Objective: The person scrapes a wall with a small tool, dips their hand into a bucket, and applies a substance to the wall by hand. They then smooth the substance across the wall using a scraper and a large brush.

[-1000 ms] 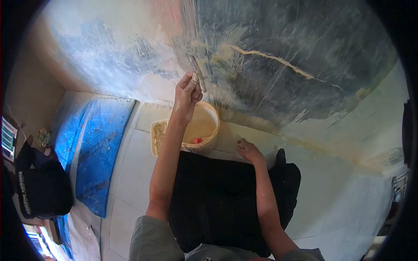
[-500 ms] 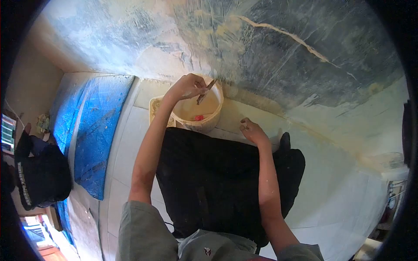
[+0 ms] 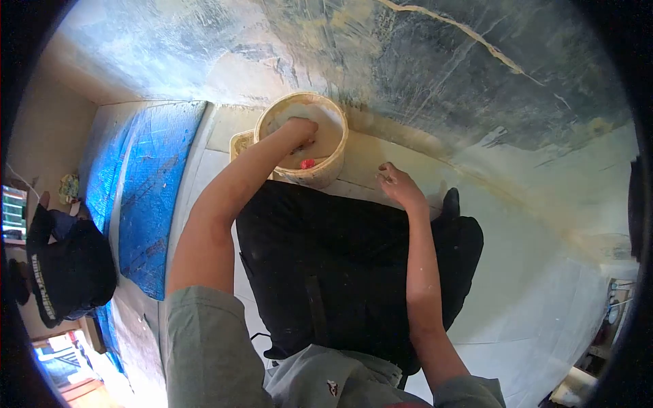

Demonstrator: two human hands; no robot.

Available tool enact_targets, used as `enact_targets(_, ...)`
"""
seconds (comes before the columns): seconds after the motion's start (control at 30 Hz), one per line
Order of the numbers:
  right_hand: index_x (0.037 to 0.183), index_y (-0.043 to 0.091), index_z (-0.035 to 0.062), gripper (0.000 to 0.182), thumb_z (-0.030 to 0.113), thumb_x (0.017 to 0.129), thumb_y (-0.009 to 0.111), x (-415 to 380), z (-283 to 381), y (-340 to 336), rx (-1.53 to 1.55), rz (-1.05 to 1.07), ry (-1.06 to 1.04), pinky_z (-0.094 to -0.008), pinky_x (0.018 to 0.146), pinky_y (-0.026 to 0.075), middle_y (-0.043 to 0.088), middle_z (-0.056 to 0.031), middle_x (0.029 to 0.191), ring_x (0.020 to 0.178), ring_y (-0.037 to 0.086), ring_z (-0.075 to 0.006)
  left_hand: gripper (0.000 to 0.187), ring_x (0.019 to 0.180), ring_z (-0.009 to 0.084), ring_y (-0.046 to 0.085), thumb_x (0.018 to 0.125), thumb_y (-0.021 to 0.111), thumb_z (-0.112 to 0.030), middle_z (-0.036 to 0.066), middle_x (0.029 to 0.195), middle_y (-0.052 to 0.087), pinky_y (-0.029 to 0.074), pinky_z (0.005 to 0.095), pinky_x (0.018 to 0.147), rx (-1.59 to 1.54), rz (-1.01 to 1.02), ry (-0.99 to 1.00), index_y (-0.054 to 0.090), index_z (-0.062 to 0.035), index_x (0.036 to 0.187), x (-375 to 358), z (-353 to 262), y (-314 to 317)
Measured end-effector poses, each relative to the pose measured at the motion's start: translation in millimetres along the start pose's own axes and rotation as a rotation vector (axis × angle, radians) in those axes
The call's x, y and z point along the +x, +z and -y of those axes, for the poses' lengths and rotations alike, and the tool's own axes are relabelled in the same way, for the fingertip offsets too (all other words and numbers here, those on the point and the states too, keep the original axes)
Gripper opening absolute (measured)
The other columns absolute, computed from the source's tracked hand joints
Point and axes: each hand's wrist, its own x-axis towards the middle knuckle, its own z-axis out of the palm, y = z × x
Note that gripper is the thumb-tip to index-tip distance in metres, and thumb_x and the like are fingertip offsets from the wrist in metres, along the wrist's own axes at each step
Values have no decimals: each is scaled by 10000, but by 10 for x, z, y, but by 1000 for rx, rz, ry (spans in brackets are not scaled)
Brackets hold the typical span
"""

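Bucket: our round, cream plastic bucket [image 3: 325, 175] stands on the pale tiled floor [image 3: 517, 272], near the blotchy grey-blue wall [image 3: 435, 81].
Inside it: cloudy liquid [image 3: 330, 139] and 1 small red object [image 3: 307, 164] near the side closest to us.
Left hand: our left hand [image 3: 301, 130] reaches below the rim, fingers hidden; we cannot tell whether its grip holds anything.
Right hand: our right hand [image 3: 401, 188] hangs right of the bucket, well apart from it, its grip half-spread with fingers loosely bent.
Tray: a pale, shallow tray [image 3: 240, 143] sits just beside the bucket, partly behind our left forearm.
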Motion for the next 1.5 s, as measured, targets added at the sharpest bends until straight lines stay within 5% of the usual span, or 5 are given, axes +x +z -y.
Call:
enact_targets(0.37,1139,449,76,369,317,860,473,-22,29,-37,16,6,-50,-444,843,436,576,-213,1044,990,545,-368,408,914,273,613,671,661,-294,145,1000,631,493,399,738,-23,56,-68,632,-49,996,186,74,154)
enact_targets(0.63,1130,453,74,363,312,856,479,-13,25,-22,-17,-29,-57,-455,830,442,592,-218,999,962,554,-381,278,818,285,632,612,640,-206,149,880,649,498,381,705,16,-175,15,667,-63,849,227,131,179)
enact_targets(0.87,1131,449,71,370,306,849,491,-3,7,-4,24,-22,-62,-441,815,450,596,-221,987,942,565,-373,215,780,288,636,566,635,-156,135,819,652,497,390,671,72,-75,-28,666,-77,764,67,-62,-26)
enact_targets(1.37,1151,450,67,390,314,851,481,-9,33,-38,38,15,-42,-440,827,445,596,-214,1001,951,566,-363,401,927,300,609,602,690,-155,145,1047,612,504,418,727,21,-98,-131,633,-42,982,145,-45,99)
enact_targets(1.5,1153,450,65,388,308,852,479,12,0,-6,11,-19,-68,-451,822,445,592,-220,1004,944,564,-378,252,700,314,637,632,642,-144,168,808,647,504,434,598,42,-125,-4,633,-21,852,198,73,181)
